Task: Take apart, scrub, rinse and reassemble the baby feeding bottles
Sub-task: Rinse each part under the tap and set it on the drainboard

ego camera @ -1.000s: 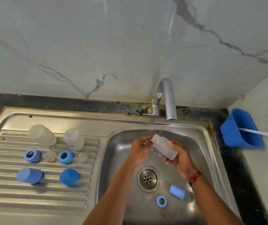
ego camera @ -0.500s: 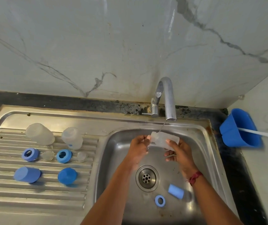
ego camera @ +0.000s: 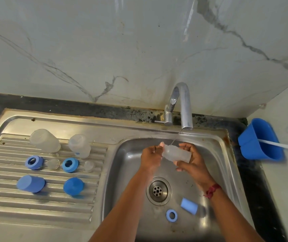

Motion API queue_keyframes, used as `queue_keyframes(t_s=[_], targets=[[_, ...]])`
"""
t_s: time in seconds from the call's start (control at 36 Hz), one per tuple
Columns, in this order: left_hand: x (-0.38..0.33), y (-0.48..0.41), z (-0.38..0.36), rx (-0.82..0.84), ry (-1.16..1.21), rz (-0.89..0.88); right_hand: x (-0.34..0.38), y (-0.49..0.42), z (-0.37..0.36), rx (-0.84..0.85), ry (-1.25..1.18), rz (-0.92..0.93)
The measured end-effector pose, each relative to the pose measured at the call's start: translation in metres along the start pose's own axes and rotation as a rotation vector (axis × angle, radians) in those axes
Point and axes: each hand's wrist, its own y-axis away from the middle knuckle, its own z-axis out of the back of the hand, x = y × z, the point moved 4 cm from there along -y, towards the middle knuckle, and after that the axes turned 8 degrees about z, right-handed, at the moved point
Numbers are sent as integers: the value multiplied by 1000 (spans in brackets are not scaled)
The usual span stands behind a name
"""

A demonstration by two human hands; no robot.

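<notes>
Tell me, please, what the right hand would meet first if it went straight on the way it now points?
Likely the left hand: the right hand points toward it along the clear bottle that both hold, and the left hand grips the bottle's far end. Depth is hard to judge.

Three clear bottles (ego camera: 44,140) (ego camera: 80,145) (ego camera: 177,153): two at 9 o'clock on the draining board (ego camera: 35,206), one at 4 o'clock over the sink (ego camera: 125,180). Three blue rings (ego camera: 34,162) (ego camera: 70,165) (ego camera: 171,215): two at 8 o'clock, one at 5 o'clock. Three blue caps (ego camera: 30,183) (ego camera: 73,186) (ego camera: 189,205): two at 8 o'clock, one at 5 o'clock. Two clear teats (ego camera: 53,164) (ego camera: 89,165) beside the rings on the board. One tap (ego camera: 183,105) at 2 o'clock, one blue tub (ego camera: 260,138) at 3 o'clock, one drain (ego camera: 158,190) at 6 o'clock.
</notes>
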Motion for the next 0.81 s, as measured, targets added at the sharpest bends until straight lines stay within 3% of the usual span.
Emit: queue_keyframes(t_s=[0.14,0.25,0.36,0.61,0.81], targets=[[-1,5,2,157,87,16,4,0,4,-168,-142,-114],[6,5,0,236,38,19,4,-3,7,-220,-37,-206],[11,3,0,148,41,-22,0,-2,2,-146,-30,-322],[7,5,-5,74,171,90,11,-2,-1,-35,-46,14],[10,5,1,20,138,197,11,-6,-4,4,-56,28]])
